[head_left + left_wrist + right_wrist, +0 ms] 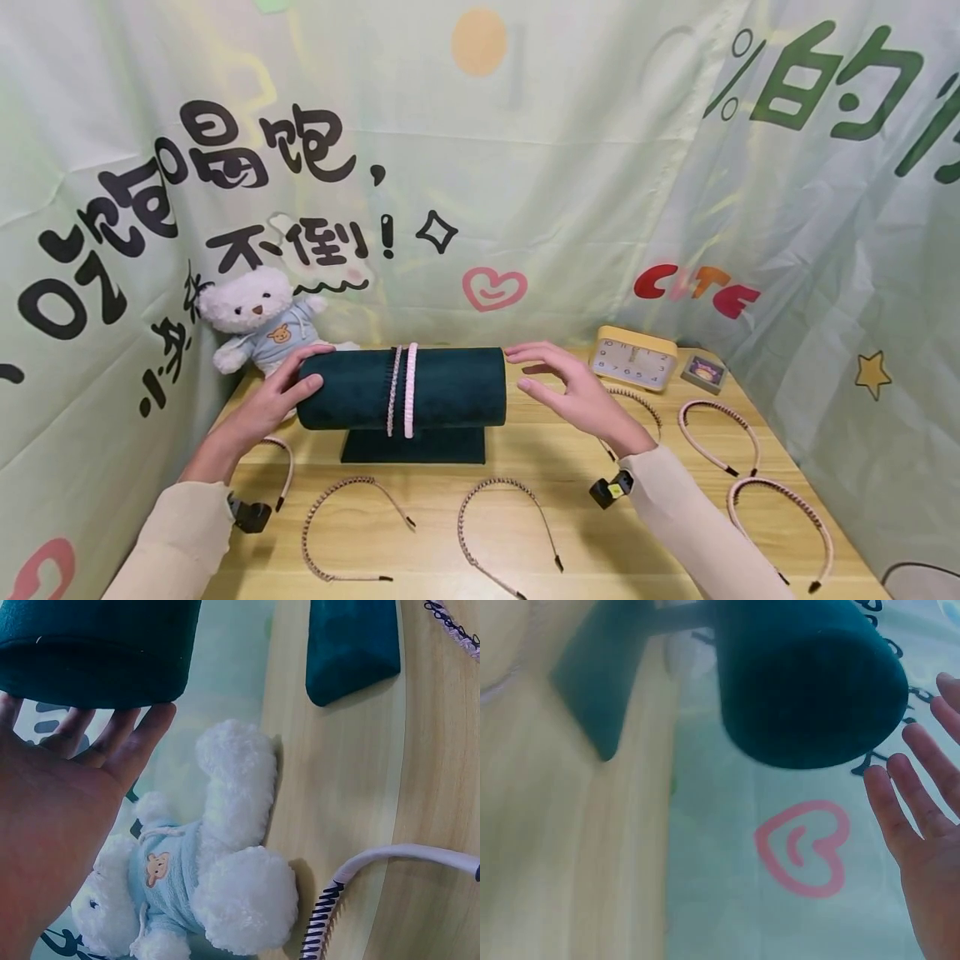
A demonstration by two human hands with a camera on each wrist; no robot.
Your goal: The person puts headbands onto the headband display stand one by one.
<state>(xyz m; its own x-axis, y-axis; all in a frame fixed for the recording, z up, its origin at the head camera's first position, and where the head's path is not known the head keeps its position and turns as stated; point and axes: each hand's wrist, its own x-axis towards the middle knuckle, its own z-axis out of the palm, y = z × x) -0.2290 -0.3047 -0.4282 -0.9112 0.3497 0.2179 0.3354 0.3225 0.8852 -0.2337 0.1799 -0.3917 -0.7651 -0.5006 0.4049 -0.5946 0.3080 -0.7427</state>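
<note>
A dark green velvet headband stand (461,387), a horizontal roll on a flat base (412,446), stands on the wooden table. Two headbands circle its roll near the middle: a pale pink one (409,392) and, beside it, a thin one with dark-edged trim (392,400). At the roll's left end is my left hand (266,400), fingers extended, fingertips right at the rim in the left wrist view. My right hand (573,396) hovers by the right end, fingers spread and loosely bent, holding nothing; the right wrist view shows a gap between fingers and roll.
Several headbands lie on the table, including one at front left (306,521), one at front centre (461,521) and one at right (757,442). A white teddy bear (281,329) sits behind my left hand. A yellow clock (633,358) and a small framed box (703,371) stand back right. Printed cloth hangs around.
</note>
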